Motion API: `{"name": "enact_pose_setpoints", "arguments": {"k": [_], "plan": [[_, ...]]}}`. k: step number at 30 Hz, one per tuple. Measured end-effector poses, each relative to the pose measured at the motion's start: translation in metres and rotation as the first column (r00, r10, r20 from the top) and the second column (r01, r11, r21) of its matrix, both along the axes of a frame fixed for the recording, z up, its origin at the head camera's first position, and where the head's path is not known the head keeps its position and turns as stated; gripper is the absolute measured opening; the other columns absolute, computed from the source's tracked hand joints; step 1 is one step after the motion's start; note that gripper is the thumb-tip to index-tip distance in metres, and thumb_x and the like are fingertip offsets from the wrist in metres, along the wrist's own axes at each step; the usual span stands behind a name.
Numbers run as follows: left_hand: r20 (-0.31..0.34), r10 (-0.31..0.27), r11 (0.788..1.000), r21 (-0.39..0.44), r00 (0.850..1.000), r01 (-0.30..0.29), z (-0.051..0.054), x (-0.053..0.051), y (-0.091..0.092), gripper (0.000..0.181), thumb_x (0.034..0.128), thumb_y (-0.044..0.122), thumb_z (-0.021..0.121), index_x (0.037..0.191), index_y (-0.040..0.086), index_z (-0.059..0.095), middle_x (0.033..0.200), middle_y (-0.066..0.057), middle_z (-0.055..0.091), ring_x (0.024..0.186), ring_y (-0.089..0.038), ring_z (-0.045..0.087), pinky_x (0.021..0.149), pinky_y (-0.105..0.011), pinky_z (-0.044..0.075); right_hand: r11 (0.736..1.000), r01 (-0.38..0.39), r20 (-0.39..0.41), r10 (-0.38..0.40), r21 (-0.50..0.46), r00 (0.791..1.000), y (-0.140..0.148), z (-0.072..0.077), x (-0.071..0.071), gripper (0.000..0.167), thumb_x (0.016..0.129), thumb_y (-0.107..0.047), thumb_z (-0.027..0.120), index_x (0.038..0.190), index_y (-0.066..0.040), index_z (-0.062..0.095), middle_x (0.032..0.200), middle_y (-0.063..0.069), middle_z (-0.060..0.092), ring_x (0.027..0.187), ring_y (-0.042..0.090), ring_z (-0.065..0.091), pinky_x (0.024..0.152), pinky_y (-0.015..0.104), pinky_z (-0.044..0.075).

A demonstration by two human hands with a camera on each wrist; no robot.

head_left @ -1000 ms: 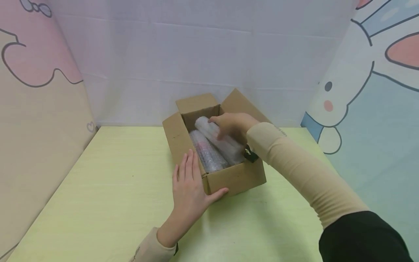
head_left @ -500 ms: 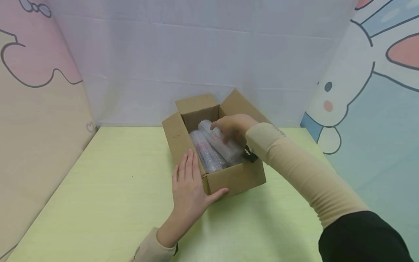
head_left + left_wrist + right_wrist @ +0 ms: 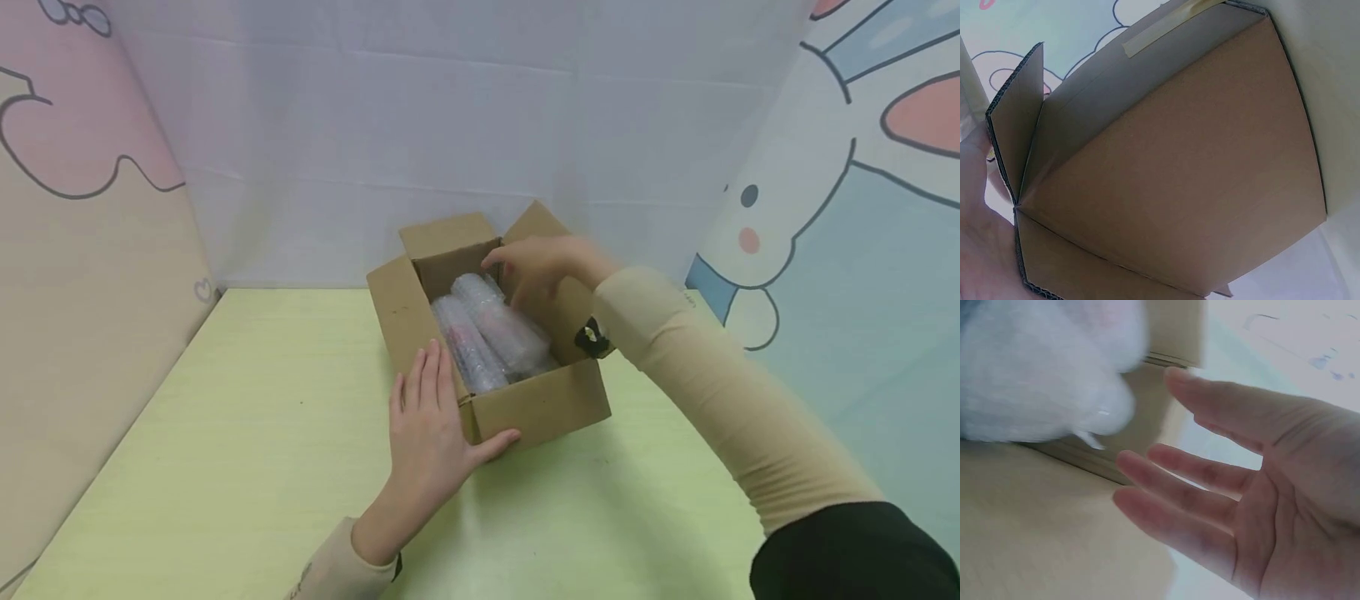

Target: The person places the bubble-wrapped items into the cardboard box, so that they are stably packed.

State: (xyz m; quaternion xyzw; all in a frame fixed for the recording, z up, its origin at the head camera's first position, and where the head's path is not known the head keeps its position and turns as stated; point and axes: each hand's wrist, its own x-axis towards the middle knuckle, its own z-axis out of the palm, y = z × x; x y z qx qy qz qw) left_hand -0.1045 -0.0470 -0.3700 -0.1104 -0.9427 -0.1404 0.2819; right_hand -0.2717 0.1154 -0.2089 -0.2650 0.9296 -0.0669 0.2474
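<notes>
An open cardboard box (image 3: pixel 543 408) stands at the back of the table. Two bubble-wrapped bundles lie lengthwise inside: the left bundle (image 3: pixel 467 346) shows a pinkish patch, and the right bundle (image 3: pixel 498 323) lies beside it, partly on top. My left hand (image 3: pixel 426 442) rests with straight fingers against the box's near left corner, thumb along the front. In the left wrist view, the box's side wall (image 3: pixel 1179 162) fills most of the picture. Over the box's right side hovers my right hand (image 3: pixel 543 262); the right wrist view shows its fingers (image 3: pixel 1179 531) spread and holding nothing, apart from the wrap.
The box's flaps (image 3: pixel 448 235) fold outward. A pale yellow-green table (image 3: pixel 247 433) surrounds the box, with a white cloth wall (image 3: pixel 390 133) close behind. Cartoon-printed panels (image 3: pixel 847 275) stand at both sides.
My right hand has let go of the right bundle and moved up and to the right. That bundle now lies lower, closer to the left one. The left hand stays on the box.
</notes>
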Motion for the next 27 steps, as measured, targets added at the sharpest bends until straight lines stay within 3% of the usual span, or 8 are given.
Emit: {"name": "enact_pose_setpoints", "arguments": {"k": [7,11,13,16,19,23,26,27], "plan": [[-0.029,-0.021,0.999,-0.042,0.999,0.02,0.006,-0.002,-0.004,0.122,0.0601,0.082,0.066,0.144,-0.002,0.04,0.149,-0.02,0.043,0.138,-0.036,0.041,0.109,-0.058,0.036,0.973,0.027,-0.109,-0.054,-0.231,0.993,0.034,0.035,0.019,0.067,0.095,-0.012,0.059,0.153,-0.014,0.025,0.147,0.021,0.04,0.127,0.038,0.053,0.085,0.05,0.055],[-0.058,-0.043,0.996,-0.076,0.997,0.039,0.01,-0.004,-0.01,0.113,0.064,0.082,0.062,0.14,0.001,0.046,0.147,-0.02,0.045,0.135,-0.038,0.043,0.108,-0.058,0.037,0.964,0.021,-0.276,-0.097,-0.265,0.956,0.059,0.046,0.032,0.063,0.096,-0.017,0.058,0.152,-0.012,0.028,0.143,0.021,0.046,0.125,0.037,0.054,0.097,0.053,0.048],[-0.053,-0.05,0.995,-0.084,0.997,0.046,0.011,-0.005,-0.015,0.107,0.0712,0.085,0.051,0.14,0.003,0.048,0.147,-0.019,0.045,0.135,-0.039,0.043,0.108,-0.058,0.037,0.964,0.025,-0.351,-0.121,-0.266,0.928,0.074,0.048,0.038,0.063,0.096,-0.019,0.058,0.152,-0.012,0.03,0.142,0.021,0.048,0.123,0.038,0.055,0.101,0.053,0.045],[-0.046,-0.052,0.996,-0.079,0.998,0.049,0.014,-0.007,-0.022,0.102,0.0814,0.086,0.024,0.14,0.006,0.049,0.145,-0.018,0.048,0.135,-0.038,0.044,0.107,-0.059,0.036,0.957,0.069,-0.4,-0.184,-0.283,0.898,0.097,0.044,0.045,0.063,0.097,-0.022,0.057,0.152,-0.014,0.028,0.143,0.021,0.048,0.126,0.038,0.052,0.102,0.056,0.042],[-0.053,-0.052,0.996,-0.069,0.997,0.048,0.015,-0.009,-0.031,0.105,0.0839,0.083,0.004,0.138,0.007,0.051,0.144,-0.017,0.05,0.134,-0.038,0.045,0.107,-0.06,0.036,0.941,0.129,-0.422,-0.259,-0.312,0.869,0.121,0.034,0.05,0.063,0.098,-0.023,0.056,0.153,-0.013,0.028,0.143,0.022,0.048,0.126,0.039,0.051,0.103,0.061,0.038],[-0.061,-0.067,0.996,-0.061,0.996,0.064,0.016,-0.013,-0.047,0.1,0.0876,0.079,0.004,0.135,0.007,0.055,0.143,-0.016,0.052,0.134,-0.037,0.046,0.106,-0.06,0.037,0.925,0.218,-0.427,-0.341,-0.311,0.838,0.152,0.014,0.053,0.063,0.099,-0.029,0.054,0.152,-0.01,0.027,0.144,0.024,0.045,0.127,0.044,0.048,0.108,0.073,0.015],[-0.047,-0.074,0.996,-0.051,0.996,0.072,0.018,-0.015,-0.061,0.099,0.088,0.078,0.004,0.134,0.007,0.056,0.142,-0.016,0.054,0.133,-0.037,0.047,0.105,-0.059,0.038,0.909,0.27,-0.401,-0.387,-0.317,0.83,0.175,-0.004,0.054,0.063,0.1,-0.029,0.052,0.152,-0.006,0.026,0.146,0.027,0.04,0.128,0.048,0.044,0.108,0.073,0.013],[-0.038,-0.073,0.996,-0.048,0.997,0.071,0.019,-0.016,-0.066,0.1,0.0878,0.078,0.003,0.134,0.008,0.056,0.141,-0.016,0.054,0.133,-0.038,0.047,0.105,-0.059,0.038,0.906,0.283,-0.394,-0.396,-0.314,0.83,0.183,-0.011,0.054,0.063,0.1,-0.029,0.051,0.152,-0.005,0.026,0.147,0.029,0.038,0.128,0.049,0.043,0.109,0.071,0.018]]}}
